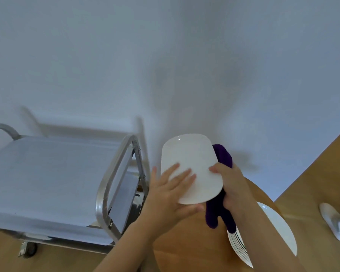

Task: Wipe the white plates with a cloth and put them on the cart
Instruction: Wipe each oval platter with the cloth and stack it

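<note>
I hold a white plate (192,156) up in the air above the round wooden table (186,242). My left hand (169,195) supports it, fingers spread flat on its face and thumb under its lower edge. My right hand (234,185) grips the plate's right edge together with a dark purple cloth (222,158), which hangs down behind the plate. A stack of white plates (279,226) lies on the table below my right forearm. The metal cart (114,177) stands to the left, its top shelf covered with a pale sheet.
A white wall fills the background. The floor is light wood. A foot in a white slipper (336,220) shows at the far right. The cart has a lower shelf (126,189) and a wheel (28,250) at its near left corner.
</note>
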The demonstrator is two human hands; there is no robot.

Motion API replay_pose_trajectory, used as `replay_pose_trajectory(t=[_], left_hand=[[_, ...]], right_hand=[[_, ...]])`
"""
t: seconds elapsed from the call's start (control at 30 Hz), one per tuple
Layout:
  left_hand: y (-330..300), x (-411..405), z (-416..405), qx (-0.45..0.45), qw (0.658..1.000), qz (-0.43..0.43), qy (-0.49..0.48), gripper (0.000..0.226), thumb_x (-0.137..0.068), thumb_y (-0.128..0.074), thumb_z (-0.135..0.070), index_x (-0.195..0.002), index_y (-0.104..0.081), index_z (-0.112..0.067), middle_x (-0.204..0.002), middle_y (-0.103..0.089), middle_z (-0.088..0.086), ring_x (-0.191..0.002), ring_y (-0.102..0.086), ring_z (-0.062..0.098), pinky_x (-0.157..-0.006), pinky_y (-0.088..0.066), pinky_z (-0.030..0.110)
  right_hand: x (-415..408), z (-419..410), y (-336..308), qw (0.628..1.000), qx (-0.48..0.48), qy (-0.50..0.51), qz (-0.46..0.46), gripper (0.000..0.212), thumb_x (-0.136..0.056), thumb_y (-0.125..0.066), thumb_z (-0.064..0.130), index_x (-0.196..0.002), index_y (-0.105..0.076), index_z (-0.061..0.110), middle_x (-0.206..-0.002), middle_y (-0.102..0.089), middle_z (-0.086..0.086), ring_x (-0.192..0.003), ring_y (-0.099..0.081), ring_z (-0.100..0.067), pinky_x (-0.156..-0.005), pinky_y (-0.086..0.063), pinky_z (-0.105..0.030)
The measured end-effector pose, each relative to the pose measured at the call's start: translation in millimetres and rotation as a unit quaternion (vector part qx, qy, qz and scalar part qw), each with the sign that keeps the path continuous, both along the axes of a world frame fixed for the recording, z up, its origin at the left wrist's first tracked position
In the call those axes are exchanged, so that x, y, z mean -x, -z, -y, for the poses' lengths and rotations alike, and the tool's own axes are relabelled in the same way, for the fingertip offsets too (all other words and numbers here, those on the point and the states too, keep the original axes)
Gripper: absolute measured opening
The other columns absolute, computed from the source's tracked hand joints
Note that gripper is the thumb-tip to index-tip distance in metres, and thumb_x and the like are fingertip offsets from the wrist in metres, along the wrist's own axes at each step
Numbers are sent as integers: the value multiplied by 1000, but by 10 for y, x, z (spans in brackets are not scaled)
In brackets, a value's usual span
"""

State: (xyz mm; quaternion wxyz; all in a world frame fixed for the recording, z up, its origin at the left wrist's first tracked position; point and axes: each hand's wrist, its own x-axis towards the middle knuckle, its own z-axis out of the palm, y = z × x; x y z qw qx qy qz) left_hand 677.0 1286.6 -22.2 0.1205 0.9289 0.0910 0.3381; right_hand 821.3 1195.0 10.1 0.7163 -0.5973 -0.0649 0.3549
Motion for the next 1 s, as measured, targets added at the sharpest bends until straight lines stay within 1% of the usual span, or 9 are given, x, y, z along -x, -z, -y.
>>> replay_pose_trajectory(t=[0.1, 0.2, 0.27, 0.33, 0.53, 0.67, 0.77, 0.87, 1.0], left_hand=[[-27, 20, 84, 384, 918, 30, -91, 82, -74, -38, -82, -144, -12, -47, -155, -18, -17, -144, -17, 11, -115, -19, 44], [-10, -76, 113, 762, 626, 151, -69, 54, -93, -53, -37, -143, -35, -29, -139, -52, 2, -121, -55, 22, -89, -54, 40], [71, -123, 80, 839, 501, 202, -69, 31, -98, -46, -16, -129, -52, -14, -112, -69, 9, -98, -67, 27, -64, -59, 35], [97, -122, 23, 859, 449, 238, -65, 30, -99, -44, -16, -127, -53, -11, -106, -71, 10, -96, -68, 28, -65, -58, 37], [67, -28, -170, 813, 533, 231, -32, 47, -90, -47, -44, -129, -55, -19, -113, -70, 4, -96, -70, 21, -62, -58, 31], [137, -27, -85, 760, 633, 142, -39, 62, -80, -47, -57, -127, -57, -19, -109, -70, 9, -95, -69, 25, -65, -56, 30], [134, -86, -33, 694, 709, 117, -37, 65, -80, -43, -60, -122, -59, -13, -91, -68, 10, -76, -67, 22, -63, -55, 32], [106, -113, -87, 695, 705, 130, -53, 46, -87, -44, -53, -111, -65, -20, -103, -70, 14, -96, -66, 32, -85, -54, 49], [185, -152, -267, 678, 720, 114, -90, 35, -98, -37, -42, -107, -64, -21, -105, -71, 7, -91, -68, 17, -78, -56, 31]], right_hand=[[66, 4, 158, 998, -31, 46, 5, 24, -78, -58, 7, -90, -67, 26, -77, -71, -1, -71, -67, -21, -60, -53, -34], [151, -1, 249, 996, -26, 59, 65, 30, -78, -60, 11, -82, -66, 40, -79, -71, 8, -69, -68, -13, -58, -55, -33], [202, 2, 292, 992, -4, 54, 110, 27, -81, -62, 13, -86, -64, 39, -75, -70, 10, -64, -67, -10, -50, -52, -26], [231, 22, 339, 988, 13, 52, 148, 15, -84, -64, 22, -94, -63, 34, -72, -69, 10, -59, -66, -9, -43, -48, -20], [81, -32, 255, 947, 69, 162, 267, 25, -93, -41, 46, -74, -55, 55, -81, -59, 10, -64, -59, 3, -56, -46, -17], [-55, -276, 240, 878, 215, 85, 419, 36, -97, -38, 36, -132, -47, 32, -128, -40, 1, -111, -47, -20, -96, -40, -38], [74, -499, 317, 783, 345, 49, 515, 48, -99, -36, 31, -145, -30, 22, -146, -27, -11, -121, -33, -34, -99, -32, -40], [268, -599, 437, 753, 357, 4, 553, 48, -99, -32, 33, -147, -24, 25, -147, -26, -7, -121, -32, -27, -95, -35, -33], [613, -580, 611, 776, 263, -72, 569, 46, -98, -38, 33, -143, -33, 28, -145, -30, -1, -116, -32, -16, -92, -34, -22]])
